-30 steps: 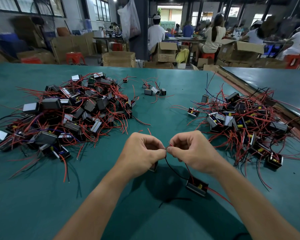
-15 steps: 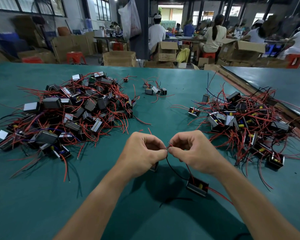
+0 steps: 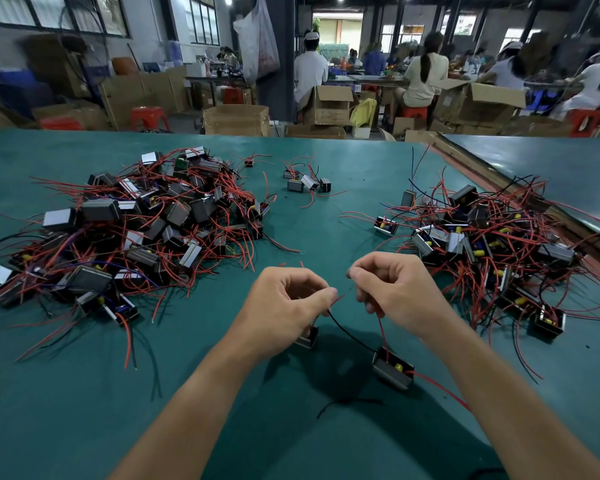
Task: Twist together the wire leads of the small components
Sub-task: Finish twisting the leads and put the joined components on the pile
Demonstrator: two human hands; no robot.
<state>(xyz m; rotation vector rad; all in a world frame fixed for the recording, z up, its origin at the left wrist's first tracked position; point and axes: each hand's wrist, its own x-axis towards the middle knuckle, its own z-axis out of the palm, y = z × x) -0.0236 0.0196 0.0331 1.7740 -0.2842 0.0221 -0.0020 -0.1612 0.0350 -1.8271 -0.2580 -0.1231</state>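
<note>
Pinching the black lead [image 3: 347,332] and a red tip, my left hand [image 3: 284,306] has one component [image 3: 307,338] tucked under its fingers. The lead slants near-rightward to the second component [image 3: 392,372], lying diagonally on the table [image 3: 84,410] toward its near edge. My right hand [image 3: 399,292] curls round the red lead [image 3: 381,327] rising from it. Bare table lies between the left pile [image 3: 136,230] and right pile [image 3: 499,244].

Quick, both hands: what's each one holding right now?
Left hand: pinching the black lead.
Right hand: curled round a red lead.
</note>
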